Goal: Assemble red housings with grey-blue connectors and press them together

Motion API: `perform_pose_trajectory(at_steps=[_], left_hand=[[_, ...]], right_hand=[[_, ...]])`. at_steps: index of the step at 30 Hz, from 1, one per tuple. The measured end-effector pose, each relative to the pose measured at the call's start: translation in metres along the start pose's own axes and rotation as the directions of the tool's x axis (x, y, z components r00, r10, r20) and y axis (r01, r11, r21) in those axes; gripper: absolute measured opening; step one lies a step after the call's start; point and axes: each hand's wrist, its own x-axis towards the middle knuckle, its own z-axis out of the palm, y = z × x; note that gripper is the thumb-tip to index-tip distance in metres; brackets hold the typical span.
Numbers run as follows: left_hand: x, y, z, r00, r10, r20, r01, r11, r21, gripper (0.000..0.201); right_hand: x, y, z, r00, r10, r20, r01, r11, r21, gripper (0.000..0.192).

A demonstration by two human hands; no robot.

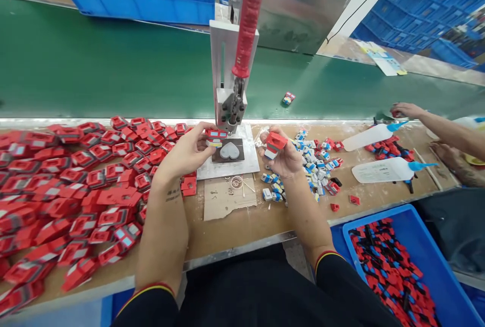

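Note:
My left hand (189,152) holds a small red toy car piece (215,136) just above the dark fixture plate (229,151) under the hand press (231,99). The press has a tall red lever handle (249,18) standing upright. My right hand (282,157) grips another red and white toy part (273,144), to the right of the press base. A scatter of small blue, white and yellow parts (308,162) lies just right of that hand. A large heap of red toy car shells (76,190) covers the bench at my left.
A green conveyor belt (113,74) runs behind the bench, with one toy (288,98) lying on it. Two white glue bottles (382,170) lie at the right beside another person's arms (443,130). A blue bin (397,266) of red and black parts sits at lower right.

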Motion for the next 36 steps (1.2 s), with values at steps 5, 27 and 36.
perform_pose_trajectory(at_steps=[5, 27, 36], left_hand=[[0.001, -0.007, -0.001, 1.0, -0.013, 0.007, 0.013, 1.0, 0.004, 0.045], [0.009, -0.021, 0.01, 0.992, -0.054, -0.11, 0.071, 0.985, 0.159, 0.059], [0.023, -0.028, 0.036, 0.988, -0.045, -0.15, 0.045, 0.999, -0.008, 0.047]], right_hand=[[0.001, 0.001, 0.004, 0.996, -0.061, -0.068, 0.06, 0.998, -0.005, 0.064], [0.171, -0.035, -0.107, 0.984, -0.082, -0.161, -0.177, -0.269, -0.947, 0.038], [0.134, -0.083, -0.082, 0.842, -0.537, 0.044, 0.053, 0.001, -0.999, 0.047]])
